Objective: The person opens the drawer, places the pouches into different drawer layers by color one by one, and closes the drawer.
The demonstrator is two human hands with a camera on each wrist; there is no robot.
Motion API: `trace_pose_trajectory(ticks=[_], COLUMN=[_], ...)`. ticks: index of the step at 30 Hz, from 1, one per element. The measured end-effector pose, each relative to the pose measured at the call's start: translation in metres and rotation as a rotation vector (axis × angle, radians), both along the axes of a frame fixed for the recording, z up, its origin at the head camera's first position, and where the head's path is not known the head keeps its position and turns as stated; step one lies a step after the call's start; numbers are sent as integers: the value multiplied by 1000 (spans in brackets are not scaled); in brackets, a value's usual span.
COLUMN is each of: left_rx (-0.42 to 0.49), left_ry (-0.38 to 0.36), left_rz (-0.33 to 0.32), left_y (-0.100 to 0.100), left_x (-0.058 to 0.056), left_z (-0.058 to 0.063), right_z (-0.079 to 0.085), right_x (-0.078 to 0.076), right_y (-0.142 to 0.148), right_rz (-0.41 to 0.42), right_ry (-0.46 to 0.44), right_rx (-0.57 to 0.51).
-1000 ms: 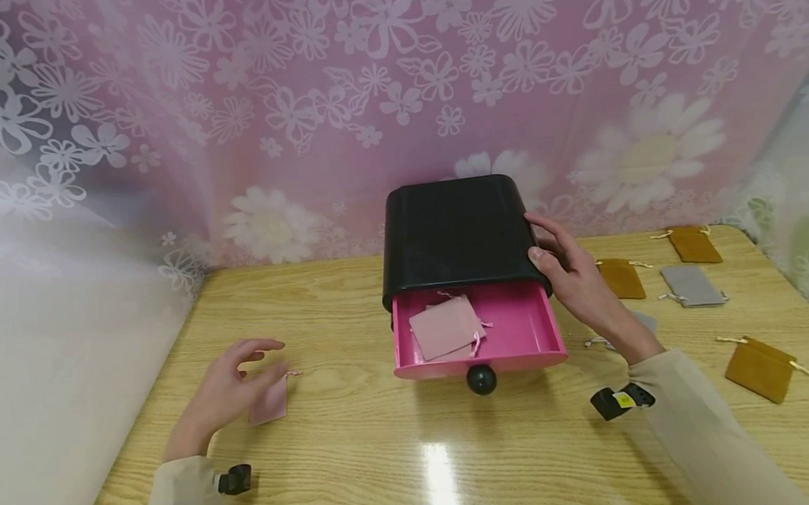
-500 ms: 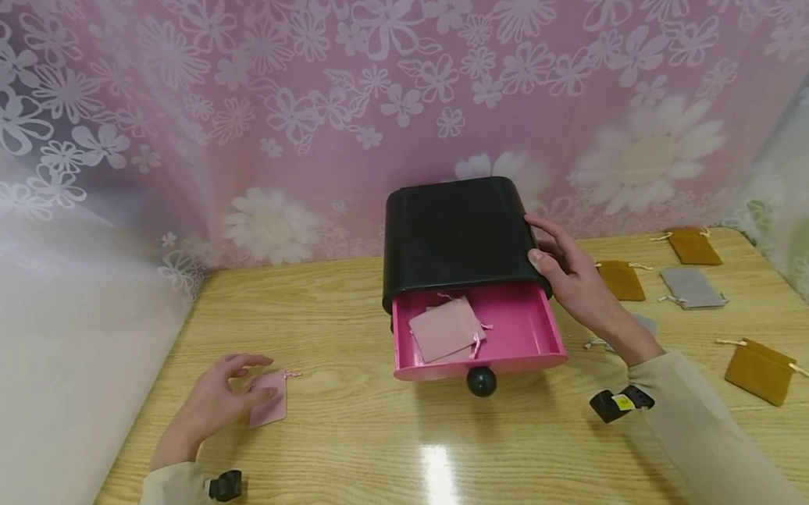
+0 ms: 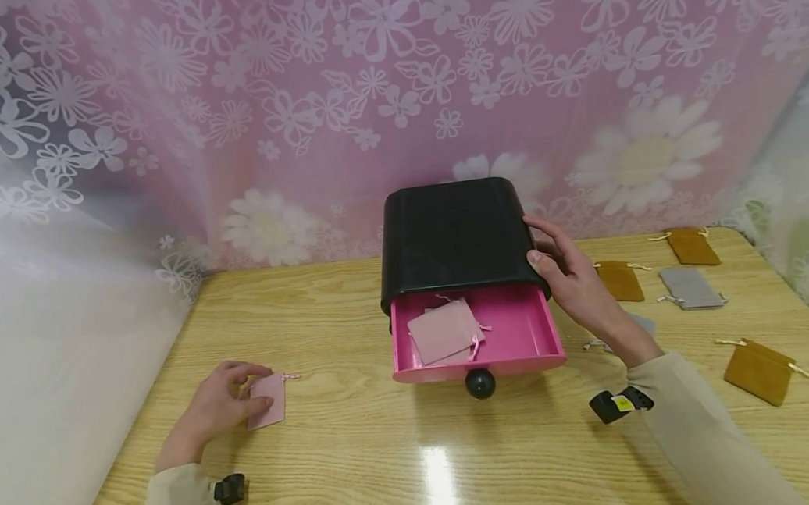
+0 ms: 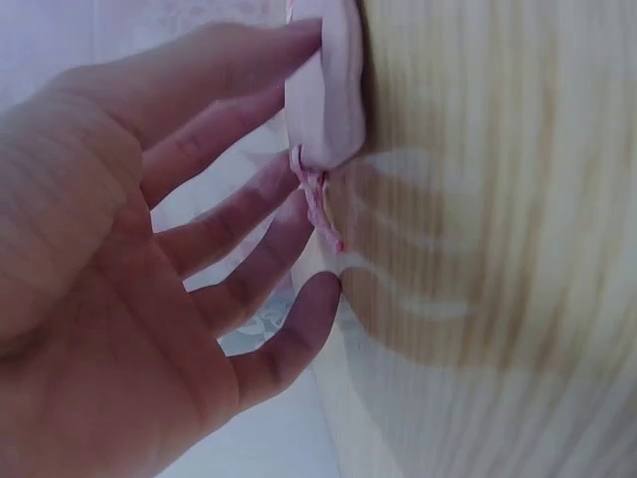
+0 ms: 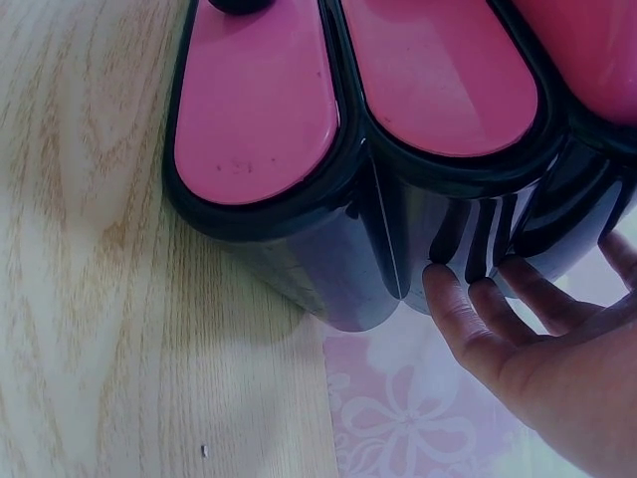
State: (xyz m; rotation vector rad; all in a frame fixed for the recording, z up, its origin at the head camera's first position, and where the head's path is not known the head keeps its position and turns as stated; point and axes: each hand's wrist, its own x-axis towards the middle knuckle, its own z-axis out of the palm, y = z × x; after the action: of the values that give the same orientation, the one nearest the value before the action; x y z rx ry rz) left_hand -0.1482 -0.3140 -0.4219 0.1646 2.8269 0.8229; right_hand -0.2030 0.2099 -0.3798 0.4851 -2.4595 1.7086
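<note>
My left hand (image 3: pixel 211 407) is at a small pink drawstring pouch (image 3: pixel 269 395) lying on the table, its thumb over the pouch and the index finger by the top edge. In the left wrist view the fingers are spread and a fingertip touches the pouch (image 4: pixel 338 100); its cord hangs beside the other fingers. My right hand (image 3: pixel 576 291) rests on the right side of a black drawer cabinet (image 3: pixel 456 237), and its fingertips press the curved wall in the right wrist view. The cabinet's pink top drawer (image 3: pixel 516 335) is pulled out, with pink pouches (image 3: pixel 445 332) inside.
On the right lie brown pouches (image 3: pixel 758 372) and grey pouches (image 3: pixel 692 287); one grey pouch is partly hidden by the right forearm. A black knob (image 3: pixel 480 383) juts from the drawer front. A floral curtain (image 3: pixel 339 116) hangs behind the wooden table (image 3: pixel 348 460).
My left hand drew back left and down from above the pink pouch, then moved in with the thumb over it. The right hand stays on the cabinet.
</note>
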Motion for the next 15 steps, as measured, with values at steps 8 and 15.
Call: trace_pose_trajectory(ticks=[8, 15], left_rx=[-49, -42], left_ry=[-13, -5], left_rz=[36, 62], left_y=[4, 5], left_x=[-2, -4], left_z=[0, 1], right_z=[-1, -2], right_x=[0, -1], right_y=[0, 0], right_rz=[-1, -3], right_ry=[-4, 2], right_rx=[-3, -3])
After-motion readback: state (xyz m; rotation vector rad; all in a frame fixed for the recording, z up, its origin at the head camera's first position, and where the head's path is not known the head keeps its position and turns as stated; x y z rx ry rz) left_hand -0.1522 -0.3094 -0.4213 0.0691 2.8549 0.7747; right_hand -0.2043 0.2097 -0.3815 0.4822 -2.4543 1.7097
